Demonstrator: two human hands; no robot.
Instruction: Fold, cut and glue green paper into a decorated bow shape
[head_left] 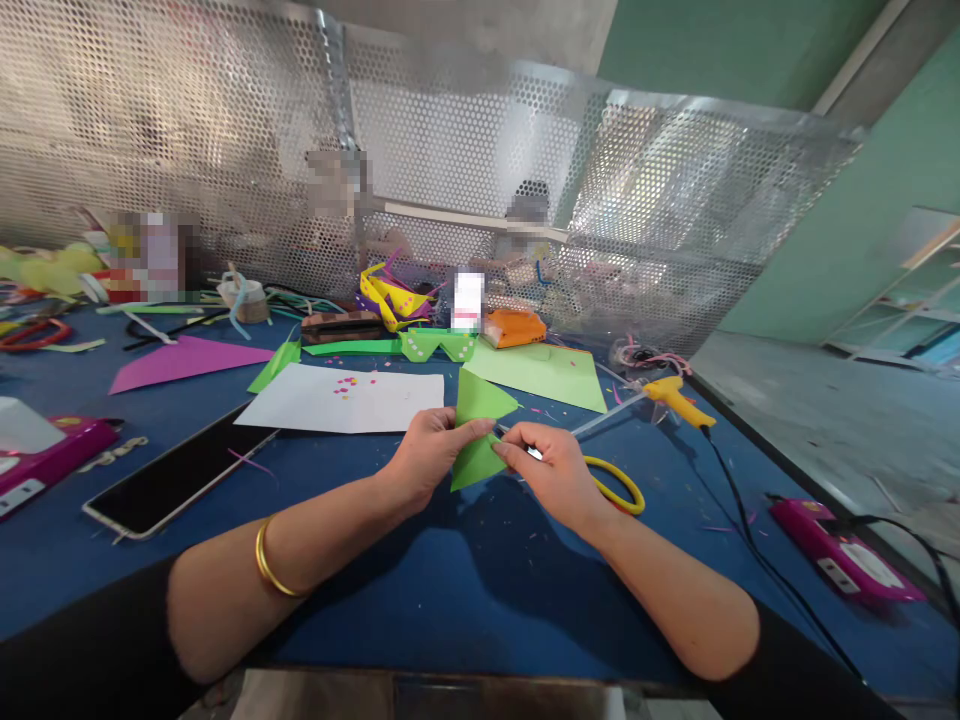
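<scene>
My left hand (431,450) is closed on a green piece of paper (478,400), thumb across its front. The paper is upright, with pointed corners and a notch at its right edge. My right hand (551,465) pinches that same paper near the notch, its fingertips almost meeting my left thumb. Just right of my right hand lies a yellow looped handle (626,488); whatever joins it is mostly hidden behind the hand. Behind the paper are green paper glasses (439,345) with small pale pieces on them.
White paper (337,400) with small pink bits, a phone (184,470) and purple paper (191,362) lie left. Light green paper (559,375) lies behind. A yellow glue gun (679,402) and its cord are right, near a magenta power strip (844,550). Perforated metal (465,130) borders the back.
</scene>
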